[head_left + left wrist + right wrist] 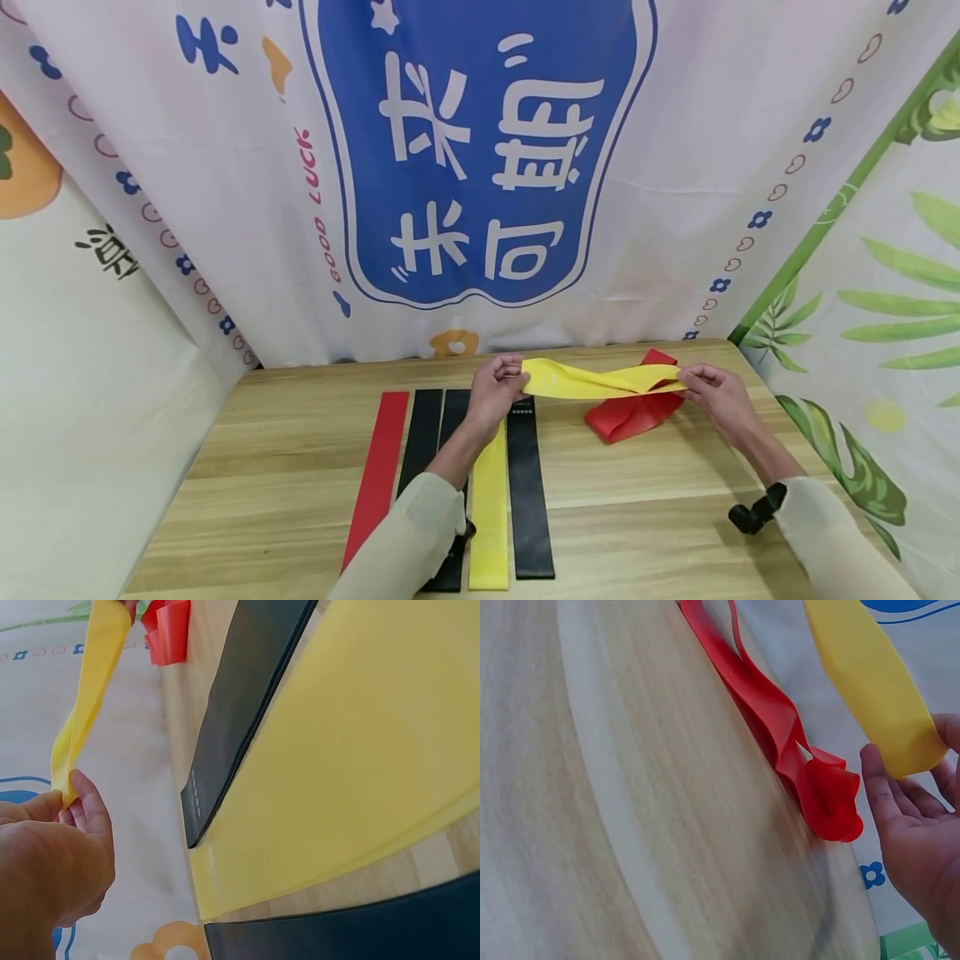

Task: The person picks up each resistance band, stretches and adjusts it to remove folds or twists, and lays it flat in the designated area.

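Note:
A yellow resistance loop band (577,382) is stretched out sideways above the far part of the table, twisted along its length. My left hand (495,390) pinches its left end between thumb and fingers, also seen in the left wrist view, where the band (90,682) runs up from the hand (56,862). At the other end, my right hand (722,398) holds the band between thumb and fingers; the right wrist view has this end (877,690) close up. Beneath it lies a crumpled red band (637,417), partly covered by the yellow one in the head view.
Flat bands lie in a row on the wooden table (622,533): a red one (378,467), a black one (422,433), another black one (453,408), a yellow one (489,508) and a black one (530,500). My left forearm hides parts of them. A printed curtain (675,208) hangs behind.

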Tool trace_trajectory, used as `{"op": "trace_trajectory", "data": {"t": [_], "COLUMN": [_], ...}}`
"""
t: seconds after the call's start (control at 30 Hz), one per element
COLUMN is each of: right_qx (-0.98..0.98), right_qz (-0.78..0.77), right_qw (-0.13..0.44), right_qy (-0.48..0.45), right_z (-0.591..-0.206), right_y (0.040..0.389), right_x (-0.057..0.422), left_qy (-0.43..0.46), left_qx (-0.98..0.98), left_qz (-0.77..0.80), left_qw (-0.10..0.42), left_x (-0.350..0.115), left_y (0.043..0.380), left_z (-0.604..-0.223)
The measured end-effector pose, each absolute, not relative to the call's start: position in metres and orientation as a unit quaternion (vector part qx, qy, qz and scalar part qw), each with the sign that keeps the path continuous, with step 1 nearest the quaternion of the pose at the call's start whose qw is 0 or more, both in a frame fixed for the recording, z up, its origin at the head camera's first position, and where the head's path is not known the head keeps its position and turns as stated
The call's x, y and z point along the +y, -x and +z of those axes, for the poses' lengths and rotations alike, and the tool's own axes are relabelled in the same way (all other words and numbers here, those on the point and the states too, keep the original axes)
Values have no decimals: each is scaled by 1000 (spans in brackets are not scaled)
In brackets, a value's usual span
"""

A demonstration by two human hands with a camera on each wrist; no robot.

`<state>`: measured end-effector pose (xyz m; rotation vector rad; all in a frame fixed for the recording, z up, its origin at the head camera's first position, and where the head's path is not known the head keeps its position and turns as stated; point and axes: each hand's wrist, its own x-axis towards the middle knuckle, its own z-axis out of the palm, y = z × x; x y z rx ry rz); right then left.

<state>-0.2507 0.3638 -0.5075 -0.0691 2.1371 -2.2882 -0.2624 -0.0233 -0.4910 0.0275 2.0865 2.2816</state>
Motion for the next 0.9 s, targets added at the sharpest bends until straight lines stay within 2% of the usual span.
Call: {"op": "trace_trajectory", "data": {"t": [0.3, 0.6, 0.9], "right_qx": [657, 647, 621], "right_qz": [-754, -762, -784], "right_qw": [-13, -7, 5], "right_qy": [6, -14, 4], "right_z": [-509, -507, -509], "right_y": [249, 247, 246], "right_x": [360, 358, 362], "left_qy": [-11, -15, -13], "left_qx": [672, 677, 682], "left_qz": [740, 735, 731], "left_qw": [32, 28, 30], "left_x": [-23, -23, -22], "left_y": [263, 261, 261], "left_z": [-492, -492, -493]}}
